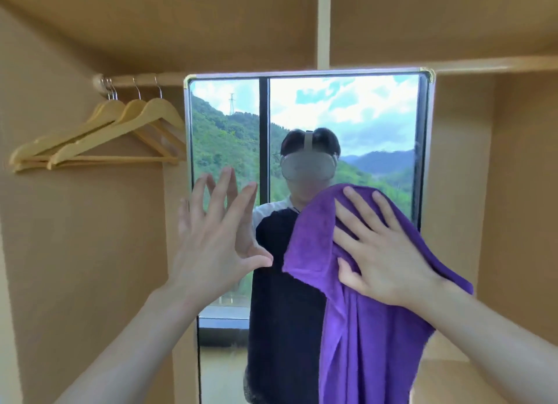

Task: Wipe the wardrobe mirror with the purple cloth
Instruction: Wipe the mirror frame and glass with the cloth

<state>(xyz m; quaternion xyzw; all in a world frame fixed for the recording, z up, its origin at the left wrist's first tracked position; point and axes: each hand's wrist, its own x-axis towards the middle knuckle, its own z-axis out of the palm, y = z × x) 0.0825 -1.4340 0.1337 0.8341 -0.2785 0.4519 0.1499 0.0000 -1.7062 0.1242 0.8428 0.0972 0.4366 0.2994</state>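
The wardrobe mirror (347,117) stands upright in a thin metal frame between two wooden compartments. It reflects a window, green hills and a person wearing a headset. My right hand (383,249) lies flat with spread fingers on the purple cloth (371,337), pressing it against the mirror's middle right. Most of the cloth hangs down below the hand. My left hand (217,237) is raised at the mirror's left edge with fingers spread and straight, fingertips close to the glass; whether they touch it is unclear.
A wooden rail at the upper left carries several wooden hangers (99,135). Wooden wardrobe panels (513,192) flank the mirror on both sides, and a shelf (498,64) runs above the right compartment.
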